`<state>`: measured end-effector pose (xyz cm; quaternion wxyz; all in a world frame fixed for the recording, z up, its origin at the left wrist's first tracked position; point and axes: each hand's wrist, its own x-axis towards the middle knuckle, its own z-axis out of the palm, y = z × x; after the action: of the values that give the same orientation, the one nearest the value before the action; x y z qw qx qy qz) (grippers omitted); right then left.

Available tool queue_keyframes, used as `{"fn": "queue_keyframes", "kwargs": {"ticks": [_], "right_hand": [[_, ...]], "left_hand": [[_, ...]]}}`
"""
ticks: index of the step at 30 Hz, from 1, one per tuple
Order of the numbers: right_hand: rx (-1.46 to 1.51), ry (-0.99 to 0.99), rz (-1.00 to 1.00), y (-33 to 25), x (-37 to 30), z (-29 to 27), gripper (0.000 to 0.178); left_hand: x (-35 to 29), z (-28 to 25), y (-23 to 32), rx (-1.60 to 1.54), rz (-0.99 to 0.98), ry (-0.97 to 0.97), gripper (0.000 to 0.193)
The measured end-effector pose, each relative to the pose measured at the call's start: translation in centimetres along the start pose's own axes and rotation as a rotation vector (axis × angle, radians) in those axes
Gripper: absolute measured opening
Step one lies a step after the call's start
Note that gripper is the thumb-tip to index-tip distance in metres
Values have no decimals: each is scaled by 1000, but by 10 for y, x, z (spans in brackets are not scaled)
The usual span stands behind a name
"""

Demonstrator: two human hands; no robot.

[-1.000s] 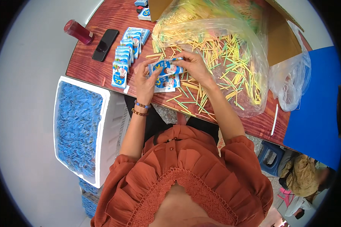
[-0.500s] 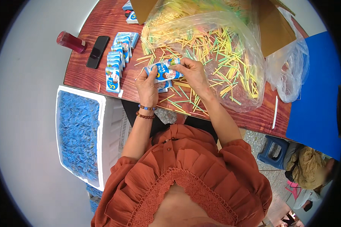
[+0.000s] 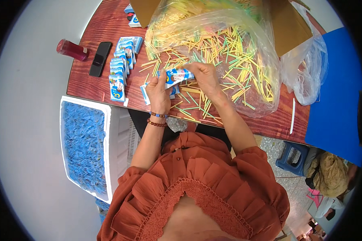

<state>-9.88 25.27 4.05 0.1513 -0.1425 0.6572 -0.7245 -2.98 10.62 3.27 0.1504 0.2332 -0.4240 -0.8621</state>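
Packet (image 3: 176, 76) lies L-R btwn your L hand (image 3: 157, 93) & R hand (image 3: 206, 79), both pinching its ends, by straw pile (image 3: 239, 56)'s near-L edge.

Pale wall (image 3: 28, 120) at left; 1 blue stool (image 3: 304, 154), speckled floor (image 3: 269, 146).

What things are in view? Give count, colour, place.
Grained table: one, reddish, top.
Flat glossy packet: one, blue-white, held centrally.
Loose packets: unclear, blue-white, near it.
Overlapping packets: several, blue-white, left.
Thin sticks: many, yellow and green, table centre.
Clear plastic bag: one, transparent, among sticks.
Cardboard flaps: at least two, brown, top.
Crumpled plastic bag: one, whitish, right.
Rectangular phone: one, black, left.
Cylindrical bottle: one, dark red, left.
Foam box: one, white, left.
Small items: many, blue, inside box.
Flat panel: one, blue, right.
Plastic stool: one, blue, right.
Beaded bracelets: two, brown, blue, left wrist.
Left hand: one, bare, centre.
Right hand: one, bare, centre.
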Motion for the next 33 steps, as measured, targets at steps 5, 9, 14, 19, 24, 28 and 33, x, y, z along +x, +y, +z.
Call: {"fn": "queue_keyframes", "kwargs": {"ticks": [5,9,14,19,24,28,33], "right_hand": [[8,60,-268,-24,-2,-18,14],[-472,-180,-472,-30,-9,-25,28],[-654,-278,-592,-24,-5,-30,20],[-455,-341,-363,-29,-5,-54,18],[-734,318,34,-33,32,-137,30],[-1361,335,360,-31,74,-162,58],[-1473,282,324,-27,77,-139,67]], "left_hand": [[0,3,4,-61,-47,-62,23],[-3,10,2,-24,-84,-104,24],[-1,12,-7,-32,-122,-155,24],[1,-2,-7,66,4,-99,26],[-1,0,-6,24,21,-81,25],[-2,-1,-13,-19,3,-99,22],[-1,-8,-9,-14,-5,-46,21]]}}
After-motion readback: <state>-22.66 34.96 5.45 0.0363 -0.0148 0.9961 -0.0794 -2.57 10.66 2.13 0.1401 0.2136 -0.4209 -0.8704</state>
